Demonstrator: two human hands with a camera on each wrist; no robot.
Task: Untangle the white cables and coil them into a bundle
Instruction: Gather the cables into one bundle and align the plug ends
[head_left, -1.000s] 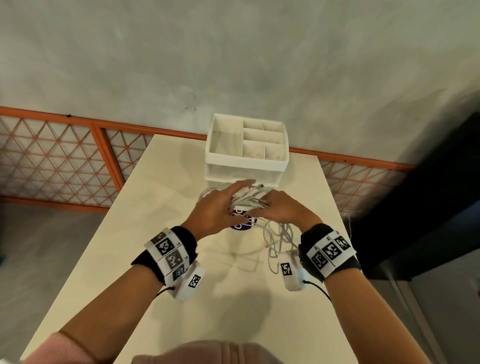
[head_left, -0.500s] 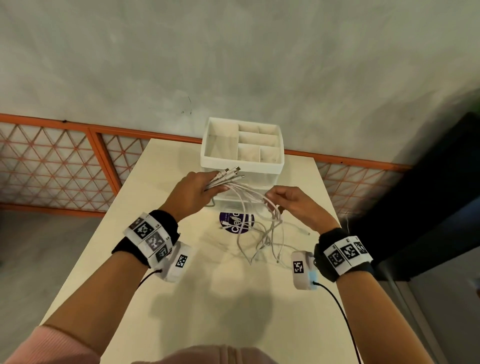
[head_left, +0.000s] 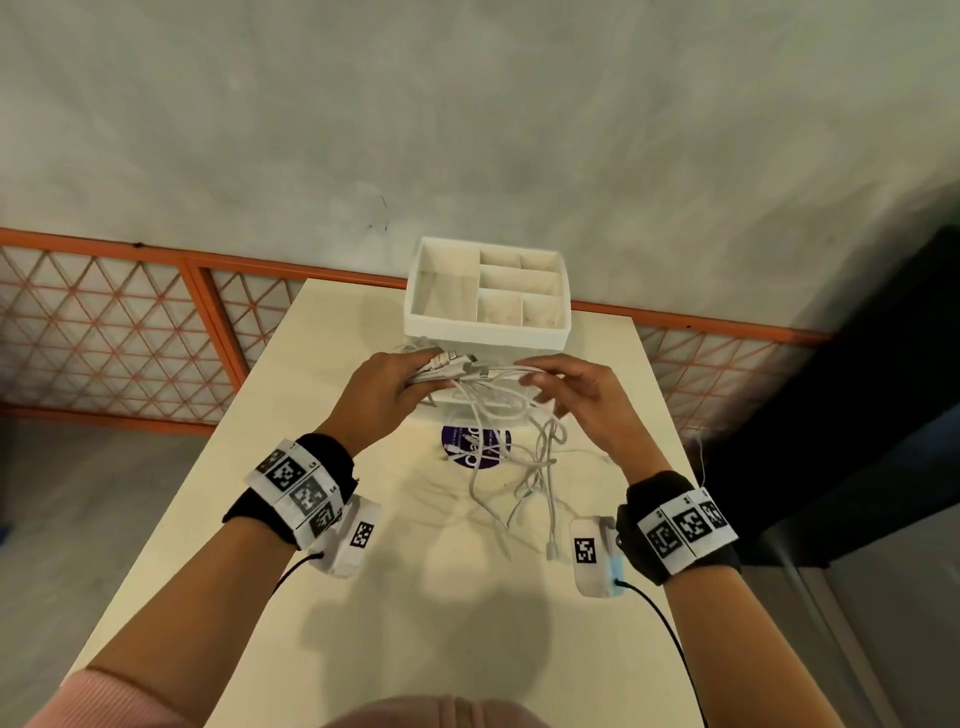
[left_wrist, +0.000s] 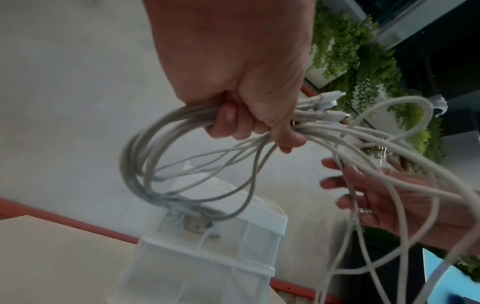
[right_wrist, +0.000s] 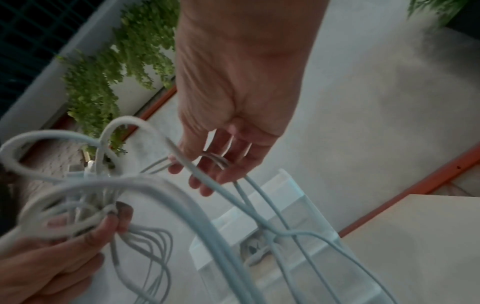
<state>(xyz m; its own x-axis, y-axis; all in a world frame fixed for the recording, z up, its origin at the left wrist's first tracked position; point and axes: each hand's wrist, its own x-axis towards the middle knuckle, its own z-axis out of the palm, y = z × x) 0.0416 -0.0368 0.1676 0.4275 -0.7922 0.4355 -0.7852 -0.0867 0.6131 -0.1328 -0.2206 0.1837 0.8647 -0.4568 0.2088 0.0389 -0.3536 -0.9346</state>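
Observation:
Several white cables (head_left: 537, 467) hang in a tangle over the table (head_left: 363, 597). My left hand (head_left: 415, 374) grips a gathered loop of them (left_wrist: 145, 148), fingers curled round the strands, and connector ends (head_left: 457, 361) stick out past the thumb. In the left wrist view this hand (left_wrist: 249, 115) shows as a fist round the bundle. My right hand (head_left: 550, 384) is close beside it, its fingers (right_wrist: 215, 164) nearly straight, with loose strands (right_wrist: 207, 216) running across them. The loose ends dangle to the tabletop.
A white compartment organizer (head_left: 483, 332) stands at the table's far edge, right behind the hands. A purple round sticker (head_left: 457, 441) lies under the hanging cables. An orange lattice railing (head_left: 104, 364) runs behind the table, and a dark structure (head_left: 883, 415) stands to the right.
Both hands lifted the cables off the table and drew apart. The right hand has since moved back slightly toward the left and eased its pinch, fingers now straighter.

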